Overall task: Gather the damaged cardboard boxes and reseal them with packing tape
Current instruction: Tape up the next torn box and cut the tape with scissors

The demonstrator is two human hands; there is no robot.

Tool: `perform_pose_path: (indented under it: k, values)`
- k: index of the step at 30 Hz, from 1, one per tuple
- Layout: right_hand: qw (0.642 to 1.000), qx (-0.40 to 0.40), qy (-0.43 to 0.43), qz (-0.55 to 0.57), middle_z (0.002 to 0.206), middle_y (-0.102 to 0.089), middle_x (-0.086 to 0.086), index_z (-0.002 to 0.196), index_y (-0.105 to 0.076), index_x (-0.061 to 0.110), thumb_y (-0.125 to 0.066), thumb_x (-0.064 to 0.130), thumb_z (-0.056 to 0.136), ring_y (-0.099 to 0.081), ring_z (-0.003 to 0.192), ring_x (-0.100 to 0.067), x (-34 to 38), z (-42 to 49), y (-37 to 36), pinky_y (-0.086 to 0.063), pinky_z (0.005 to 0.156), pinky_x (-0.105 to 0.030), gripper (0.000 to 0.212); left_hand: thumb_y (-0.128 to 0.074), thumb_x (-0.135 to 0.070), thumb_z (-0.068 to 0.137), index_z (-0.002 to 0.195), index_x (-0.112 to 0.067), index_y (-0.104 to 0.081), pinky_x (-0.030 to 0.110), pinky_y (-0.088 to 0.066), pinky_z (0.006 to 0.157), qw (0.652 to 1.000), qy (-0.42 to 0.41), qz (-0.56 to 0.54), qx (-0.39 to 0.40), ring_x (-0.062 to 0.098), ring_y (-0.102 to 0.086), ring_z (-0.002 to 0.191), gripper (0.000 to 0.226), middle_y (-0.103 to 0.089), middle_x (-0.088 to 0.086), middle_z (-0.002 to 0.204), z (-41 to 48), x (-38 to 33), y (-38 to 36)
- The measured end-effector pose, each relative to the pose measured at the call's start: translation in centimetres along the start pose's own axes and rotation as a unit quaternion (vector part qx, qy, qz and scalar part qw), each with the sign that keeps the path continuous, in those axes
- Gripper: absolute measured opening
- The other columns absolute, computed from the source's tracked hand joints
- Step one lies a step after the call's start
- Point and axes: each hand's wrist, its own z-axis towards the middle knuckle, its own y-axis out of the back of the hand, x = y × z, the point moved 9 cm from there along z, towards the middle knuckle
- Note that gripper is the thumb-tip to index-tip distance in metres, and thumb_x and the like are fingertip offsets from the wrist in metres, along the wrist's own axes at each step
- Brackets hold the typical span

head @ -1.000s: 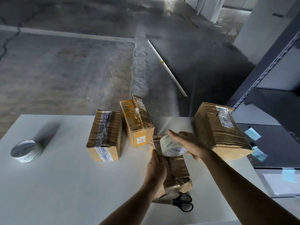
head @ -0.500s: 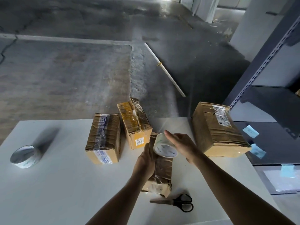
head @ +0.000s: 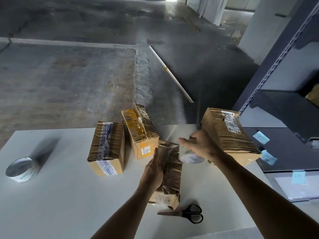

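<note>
A small crumpled cardboard box, wrapped in tape, lies on the white table in front of me. My left hand lies flat against its left side and steadies it. My right hand grips a roll of clear packing tape just right of the box's far end; the roll is blurred. Behind stand a taped box with blue print, a box with yellow tape and a large torn box at the right.
A second tape roll lies at the table's left edge. Black-handled scissors lie near the front, just right of the small box. A grey metal shelf with blue sticky notes stands to the right. Concrete floor lies beyond the table.
My right hand has carried the tape roll to the right, off the top of the small box. The small box has turned more lengthwise toward me, with my left hand still on it.
</note>
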Motion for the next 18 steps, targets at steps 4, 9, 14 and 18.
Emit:
perform_pose_path:
  k: [4,9,14,18]
  values:
    - [1.0,0.007,-0.021,-0.019,0.062,-0.06,-0.012,0.064,-0.058,0.008,-0.067,0.046,0.09,-0.062,0.054,-0.017,-1.3,-0.9,0.7,-0.035,0.044,-0.013,0.047,-0.043,-0.023,0.103,0.158,-0.028,-0.006,0.036,-0.047,0.103,1.0,-0.006,-0.003,-0.007,0.027,-0.049,0.134,0.066,-0.039,0.008,0.152,-0.1,-0.5,0.2]
    - [0.999,0.024,-0.045,-0.014,0.065,-0.063,-0.015,0.068,-0.062,0.004,-0.064,0.049,0.092,-0.063,0.059,-0.022,-3.1,-1.1,-0.7,-0.039,0.053,-0.022,0.051,-0.037,-0.024,0.105,0.157,-0.026,-0.013,0.036,-0.058,0.089,0.999,-0.002,0.048,0.003,0.025,-0.063,0.112,0.058,-0.051,0.009,0.139,0.0,-0.2,0.2]
    - [0.998,0.026,-0.063,0.014,0.069,-0.066,-0.022,0.074,-0.066,-0.004,-0.063,0.05,0.092,-0.064,0.061,-0.029,-5.0,-1.2,-1.6,-0.04,0.056,-0.028,0.057,-0.026,-0.052,0.102,0.153,-0.032,-0.005,0.061,-0.036,0.11,0.99,0.051,0.108,0.08,0.04,-0.033,0.142,0.058,-0.021,0.014,0.162,-0.1,-0.3,-0.8]
    - [0.998,0.024,-0.062,0.016,0.061,-0.065,-0.01,0.068,-0.067,0.004,-0.063,0.057,0.088,-0.066,0.06,-0.025,-5.0,-0.7,-1.5,-0.047,0.057,-0.035,0.057,-0.037,-0.09,0.075,0.153,-0.038,0.01,0.066,-0.018,0.114,0.976,0.054,0.192,0.091,0.036,0.002,0.151,0.105,0.019,0.006,0.164,0.1,-1.4,-0.3]
